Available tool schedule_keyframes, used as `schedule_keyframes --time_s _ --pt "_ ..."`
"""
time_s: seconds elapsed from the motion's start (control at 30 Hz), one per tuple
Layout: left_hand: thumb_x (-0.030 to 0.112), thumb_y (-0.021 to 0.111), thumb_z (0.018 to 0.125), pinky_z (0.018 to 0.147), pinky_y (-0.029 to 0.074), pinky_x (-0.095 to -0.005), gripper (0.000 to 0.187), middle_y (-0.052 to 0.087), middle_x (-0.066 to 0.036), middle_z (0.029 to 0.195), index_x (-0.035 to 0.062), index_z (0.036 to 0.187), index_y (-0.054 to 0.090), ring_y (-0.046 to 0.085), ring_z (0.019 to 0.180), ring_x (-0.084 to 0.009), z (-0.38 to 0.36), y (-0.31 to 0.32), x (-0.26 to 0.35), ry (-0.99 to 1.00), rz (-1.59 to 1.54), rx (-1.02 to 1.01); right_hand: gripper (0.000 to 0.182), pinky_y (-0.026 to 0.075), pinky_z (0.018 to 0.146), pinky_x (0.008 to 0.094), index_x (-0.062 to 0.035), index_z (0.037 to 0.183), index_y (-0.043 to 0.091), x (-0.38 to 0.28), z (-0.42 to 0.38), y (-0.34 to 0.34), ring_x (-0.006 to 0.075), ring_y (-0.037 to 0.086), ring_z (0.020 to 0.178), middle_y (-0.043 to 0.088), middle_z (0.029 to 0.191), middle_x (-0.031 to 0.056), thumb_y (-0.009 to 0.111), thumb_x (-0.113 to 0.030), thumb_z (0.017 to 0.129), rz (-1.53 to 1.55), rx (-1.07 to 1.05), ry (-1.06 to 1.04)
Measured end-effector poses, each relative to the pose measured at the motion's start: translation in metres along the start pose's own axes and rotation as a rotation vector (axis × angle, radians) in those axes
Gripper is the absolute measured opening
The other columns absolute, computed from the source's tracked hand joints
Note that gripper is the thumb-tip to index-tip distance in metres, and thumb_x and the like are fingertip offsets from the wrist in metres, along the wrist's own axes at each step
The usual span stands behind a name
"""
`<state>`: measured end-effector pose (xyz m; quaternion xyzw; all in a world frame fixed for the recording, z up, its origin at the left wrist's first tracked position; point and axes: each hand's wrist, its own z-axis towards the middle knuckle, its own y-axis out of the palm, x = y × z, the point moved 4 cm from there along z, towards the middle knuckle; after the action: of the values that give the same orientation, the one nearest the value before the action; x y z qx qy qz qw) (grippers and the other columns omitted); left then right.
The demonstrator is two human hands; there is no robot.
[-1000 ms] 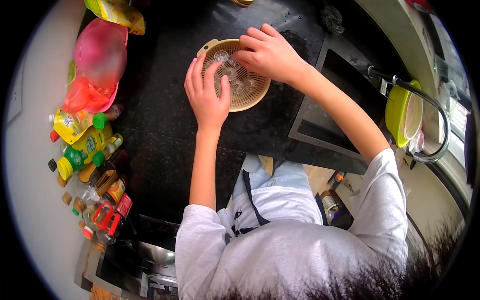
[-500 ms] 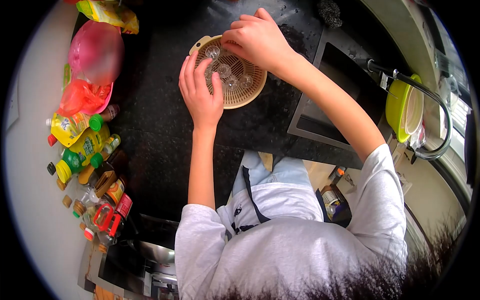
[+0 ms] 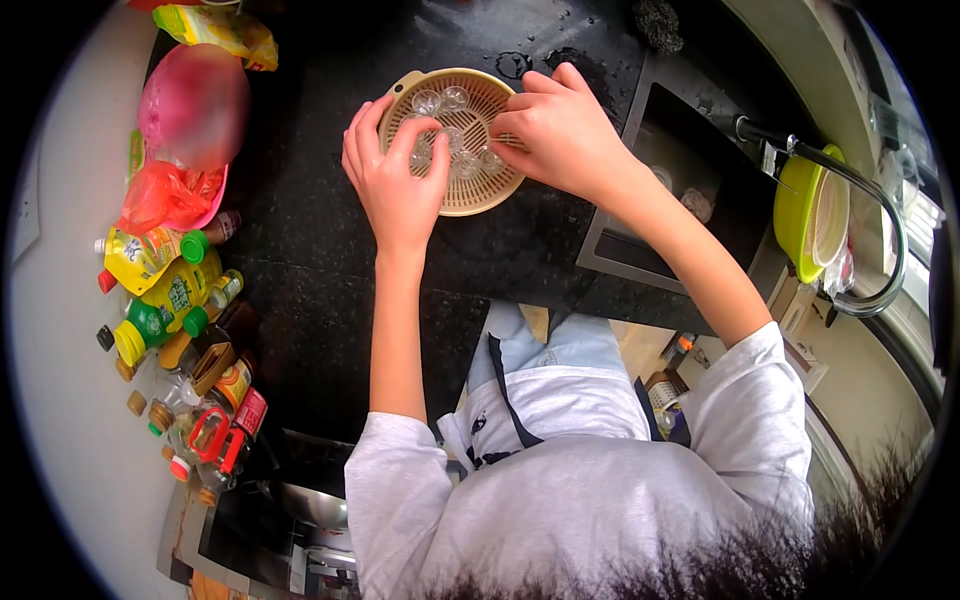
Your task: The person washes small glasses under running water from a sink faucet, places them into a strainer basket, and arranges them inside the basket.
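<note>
A round beige slotted basket [image 3: 477, 205] lies on the black speckled counter, with several small clear glass cups [image 3: 455, 98] inside it. My left hand [image 3: 398, 185] is over the basket's left side, thumb and fingers curved apart around a clear cup [image 3: 421, 152]; whether it grips the cup is hard to tell. At the right side my right hand [image 3: 560, 130] has its fingers bent together and pointing down into the basket, beside another clear cup [image 3: 491, 160]. What its fingertips hold, if anything, is hidden.
Along the left wall stand bottles [image 3: 150, 320], a pink bowl [image 3: 195, 105] and a red plastic bag [image 3: 170, 195]. On the right are the sink [image 3: 640, 250], a curved faucet [image 3: 890, 220] and a green basin [image 3: 800, 215]. A scouring pad [image 3: 658, 26] lies at the back.
My right hand has moved right and down from the basket's top to its right side, uncovering a cup near the top. My left hand has shifted slightly left.
</note>
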<state>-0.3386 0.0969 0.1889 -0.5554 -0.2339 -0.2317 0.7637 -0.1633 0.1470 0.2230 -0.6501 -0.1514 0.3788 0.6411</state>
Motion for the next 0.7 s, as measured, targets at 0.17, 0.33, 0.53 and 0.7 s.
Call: schedule_keyframes --time_s 0.17,0.33,0.53,0.7 --pt "0.016 0.077 0.078 0.106 0.039 -0.0452 0.010 0.058 -0.009 0.129 0.0142 0.088 0.073 0.050 0.125 -0.0317 0.009 0.001 0.003 -0.026 -0.014 -0.037 0.014 0.039 0.078 0.0358 -0.0123 0.063 0.069 -0.001 0.007 0.011 0.0193 0.060 0.076 0.064 0.064 0.0004 0.075 -0.022 0.071 -0.043 -0.111 -0.009" --pt "0.015 0.077 0.077 0.100 0.043 -0.0439 0.010 0.058 -0.005 0.128 0.0157 0.086 0.072 0.052 0.124 -0.0282 0.014 0.003 0.002 -0.037 0.045 -0.075 0.015 0.039 0.079 0.0366 -0.0114 0.062 0.068 0.012 0.020 0.014 0.0200 0.061 0.077 0.065 0.063 0.0015 0.072 -0.021 0.072 -0.115 -0.007 0.045" --pt "0.012 0.079 0.077 0.100 0.045 -0.0416 0.014 0.059 -0.009 0.124 0.0121 0.089 0.072 0.053 0.118 -0.0309 0.014 0.008 -0.002 -0.046 -0.053 -0.018 0.017 0.039 0.079 0.0384 -0.0109 0.064 0.069 0.022 0.030 0.019 0.0211 0.063 0.080 0.067 0.066 0.0031 0.069 -0.023 0.076 -0.104 0.077 0.166" --pt "0.009 0.079 0.076 0.098 0.047 -0.0433 0.021 0.058 -0.007 0.125 0.0111 0.093 0.068 0.053 0.118 -0.0313 0.015 0.009 -0.005 -0.106 -0.108 -0.016 0.019 0.039 0.079 0.0387 -0.0110 0.067 0.070 0.020 0.029 0.019 0.0218 0.063 0.079 0.068 0.069 0.0033 0.069 -0.026 0.079 -0.083 0.063 0.155"
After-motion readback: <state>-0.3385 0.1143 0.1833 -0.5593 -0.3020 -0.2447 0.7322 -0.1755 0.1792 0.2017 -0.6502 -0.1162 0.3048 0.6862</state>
